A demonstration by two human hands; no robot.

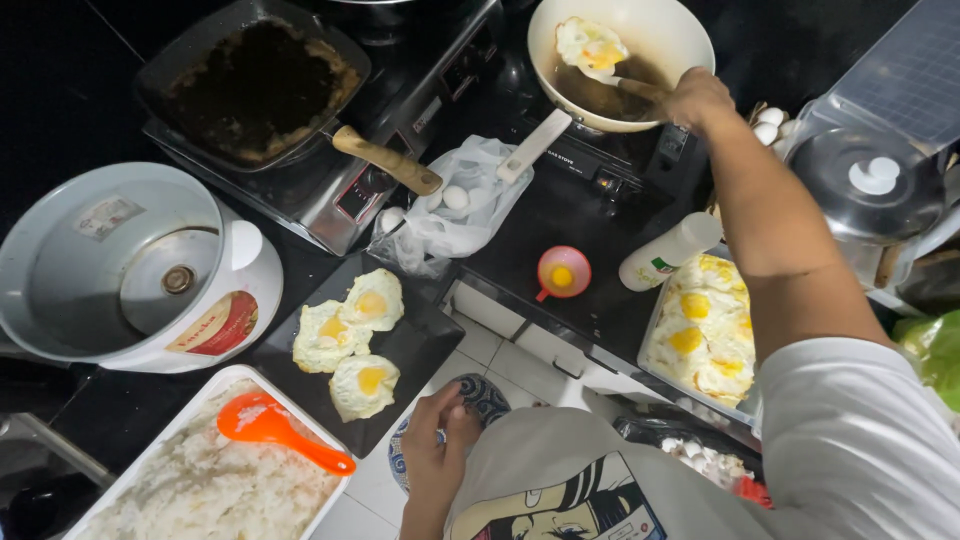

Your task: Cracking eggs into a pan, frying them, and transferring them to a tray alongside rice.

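My right hand [697,97] is closed on a spatula [625,86] under one egg [591,46] in the far white pan [670,30]. My left hand [440,440] pinches a plate [490,395]. Three fried eggs [350,340] sit on the near tray [420,345], more to the right; a raw yolk waits in the pink cup [563,272].

Rice tray [120,470] cut off by edge; right hand's [697,97] grip hides spatula handle.

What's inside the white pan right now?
The white pan holds one fried egg lifted on a spatula in the right hand, over dark oil. The hand hides the spatula's handle.
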